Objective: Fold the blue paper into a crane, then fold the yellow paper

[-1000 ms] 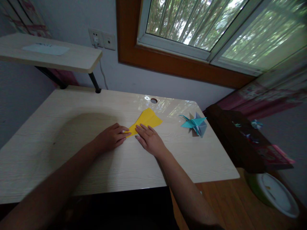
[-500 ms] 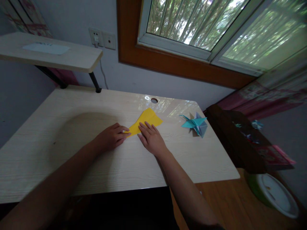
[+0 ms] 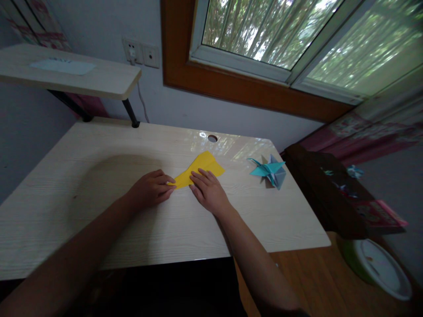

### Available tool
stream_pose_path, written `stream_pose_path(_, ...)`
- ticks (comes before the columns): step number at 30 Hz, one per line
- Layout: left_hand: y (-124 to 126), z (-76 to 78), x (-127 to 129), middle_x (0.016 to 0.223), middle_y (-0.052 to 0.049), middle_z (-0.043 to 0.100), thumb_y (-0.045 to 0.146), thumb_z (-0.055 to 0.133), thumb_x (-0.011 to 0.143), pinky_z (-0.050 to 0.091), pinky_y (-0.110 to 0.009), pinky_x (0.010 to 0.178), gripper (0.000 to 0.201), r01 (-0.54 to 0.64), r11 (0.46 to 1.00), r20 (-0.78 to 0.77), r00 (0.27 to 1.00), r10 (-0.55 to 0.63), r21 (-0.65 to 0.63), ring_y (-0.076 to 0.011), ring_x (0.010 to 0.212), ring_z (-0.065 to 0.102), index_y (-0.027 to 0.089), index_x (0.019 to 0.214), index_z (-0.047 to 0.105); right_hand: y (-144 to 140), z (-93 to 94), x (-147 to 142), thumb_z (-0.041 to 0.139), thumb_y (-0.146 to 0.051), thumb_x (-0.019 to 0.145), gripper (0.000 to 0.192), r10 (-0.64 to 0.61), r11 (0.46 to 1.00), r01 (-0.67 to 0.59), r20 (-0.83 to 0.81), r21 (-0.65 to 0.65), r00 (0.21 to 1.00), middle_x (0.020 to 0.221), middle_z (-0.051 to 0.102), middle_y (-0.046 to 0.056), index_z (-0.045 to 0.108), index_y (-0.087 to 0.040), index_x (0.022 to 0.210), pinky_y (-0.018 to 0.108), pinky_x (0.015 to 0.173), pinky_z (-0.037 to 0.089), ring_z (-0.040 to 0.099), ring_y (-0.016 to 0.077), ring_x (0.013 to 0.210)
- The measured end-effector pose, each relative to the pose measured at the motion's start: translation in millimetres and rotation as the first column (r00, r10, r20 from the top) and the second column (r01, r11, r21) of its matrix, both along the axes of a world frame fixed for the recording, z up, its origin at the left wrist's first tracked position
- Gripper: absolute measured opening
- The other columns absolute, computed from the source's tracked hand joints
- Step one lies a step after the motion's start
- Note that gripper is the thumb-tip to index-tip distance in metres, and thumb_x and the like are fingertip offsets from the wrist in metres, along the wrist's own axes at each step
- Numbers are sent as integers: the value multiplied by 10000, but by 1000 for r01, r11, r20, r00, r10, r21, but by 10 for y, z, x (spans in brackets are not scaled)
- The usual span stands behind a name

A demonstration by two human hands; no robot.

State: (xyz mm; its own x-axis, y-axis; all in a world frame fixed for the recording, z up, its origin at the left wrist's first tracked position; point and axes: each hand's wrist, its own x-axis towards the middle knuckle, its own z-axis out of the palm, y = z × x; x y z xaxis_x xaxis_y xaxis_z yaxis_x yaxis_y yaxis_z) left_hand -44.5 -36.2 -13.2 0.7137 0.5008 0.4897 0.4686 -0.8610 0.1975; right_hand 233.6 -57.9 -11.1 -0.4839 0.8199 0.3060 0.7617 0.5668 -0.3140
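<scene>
A piece of folded yellow paper (image 3: 205,160) lies on the desk (image 3: 185,233), wide at its far right end and narrow toward the left. My left hand (image 3: 152,188) pinches the narrow tip between thumb and fingers. Flat across the near side of the wide part rests my right hand (image 3: 207,188), its fingers stretched out and pressing the paper down. Part of the paper is hidden under those fingers.
To the right stands a blue and grey folded paper figure (image 3: 269,171). A raised shelf (image 3: 109,81) with a paper sheet (image 3: 62,66) is at the back left. Near the back edge is a round cable hole (image 3: 212,138). A dark cabinet (image 3: 322,193) stands beyond the right edge.
My left hand has shifted slightly left along the narrow tip. The wide end of the yellow paper sits a touch lower. My right hand has barely moved.
</scene>
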Motion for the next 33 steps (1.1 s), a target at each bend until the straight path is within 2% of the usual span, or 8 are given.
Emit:
stream_pose_path(4,-19,-9,-20,1080,-50,766,174,611,940,558,-391,886,163,16,1000,-12,1000,-16,-13,-206,944,665,213,925,768,-6,15,4,520,-343,1030,343,59,998,-58,-16,28,998,1392,673,46,684,-245,1315,523,1248,314,511,257,1421)
stream_pose_path(6,-21,-13,-16,1115,-55,765,175,608,940,557,-396,902,177,29,999,-13,999,-29,-24,-210,967,667,217,1010,766,-11,8,5,518,-335,1031,337,105,994,-104,-24,36,994,1371,688,38,687,-246,1309,502,1249,319,542,238,1394)
stream_pose_path(10,-9,-33,17,1208,-61,756,184,611,941,549,-435,972,341,50,998,-14,999,-50,-26,-240,1095,652,217,1268,701,-18,-17,2,513,-319,1033,340,171,985,-170,-37,35,985,1351,700,32,677,-249,1322,486,1236,342,578,215,1360)
stream_pose_path(14,10,-58,40,1209,-62,761,182,610,945,539,-457,1018,348,67,998,-24,997,-67,-22,-262,1196,628,200,1280,702,-13,-13,1,503,-305,1037,330,161,987,-160,-34,23,986,1348,700,28,687,-257,1307,487,1226,358,584,210,1358)
stream_pose_path(24,9,-12,51,1132,-55,788,176,581,957,579,-447,948,296,83,996,56,995,-82,-25,-244,1122,670,235,1186,759,66,16,89,479,-316,1047,339,-66,998,65,-51,-17,996,1376,676,81,689,-232,1300,510,1217,372,594,234,1351)
stream_pose_path(33,10,1,33,1095,-42,797,173,592,952,594,-432,906,272,90,996,74,993,-88,-20,-233,1049,682,235,1141,777,186,-86,249,440,-332,1051,390,-298,955,298,-24,-6,954,1452,610,142,638,-182,1351,572,1201,351,536,284,1405)
